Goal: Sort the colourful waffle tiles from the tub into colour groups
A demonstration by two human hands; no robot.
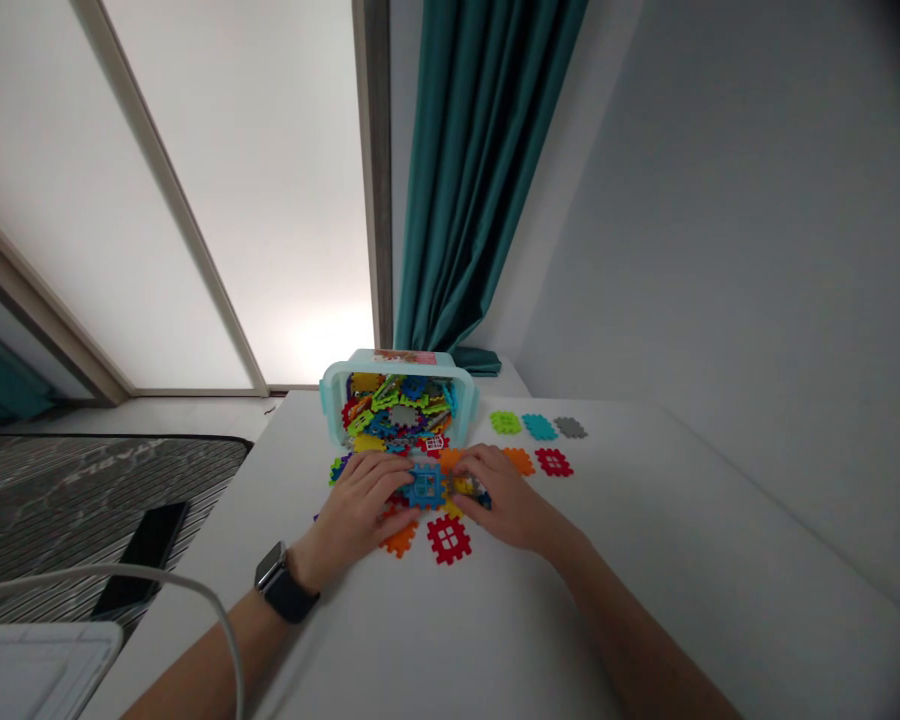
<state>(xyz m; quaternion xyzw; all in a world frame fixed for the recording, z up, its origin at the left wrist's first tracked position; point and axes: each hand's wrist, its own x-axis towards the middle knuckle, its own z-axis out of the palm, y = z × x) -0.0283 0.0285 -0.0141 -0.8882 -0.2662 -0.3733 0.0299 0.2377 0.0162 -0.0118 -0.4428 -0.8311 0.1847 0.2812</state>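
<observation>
A pale teal plastic box lies tipped on its side on the white table, spilling several coloured interlocking tiles. My left hand and my right hand rest on the pile just in front of the box, fingers curled. Between their fingertips is a blue window-shaped tile, and both hands touch it. A red tile and an orange tile lie on the table below the hands. A black watch is on my left wrist.
Green, teal, grey, orange and red tiles lie apart at the right of the box. A dark phone lies left of the table. A white cable crosses the near left. A teal curtain hangs behind.
</observation>
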